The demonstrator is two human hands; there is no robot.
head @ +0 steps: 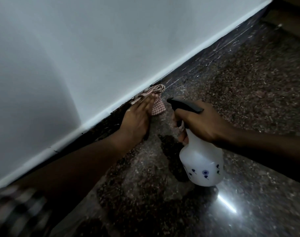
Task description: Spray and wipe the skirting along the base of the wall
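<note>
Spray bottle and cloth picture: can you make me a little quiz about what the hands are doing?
1. True or false: the left hand presses a checked cloth against the skirting.
2. What does the right hand grip? A) spray bottle B) brush C) sponge
3. Fill in: the white spray bottle has little ____ flowers printed on it.
Key: 1 true; 2 A; 3 blue.
</note>
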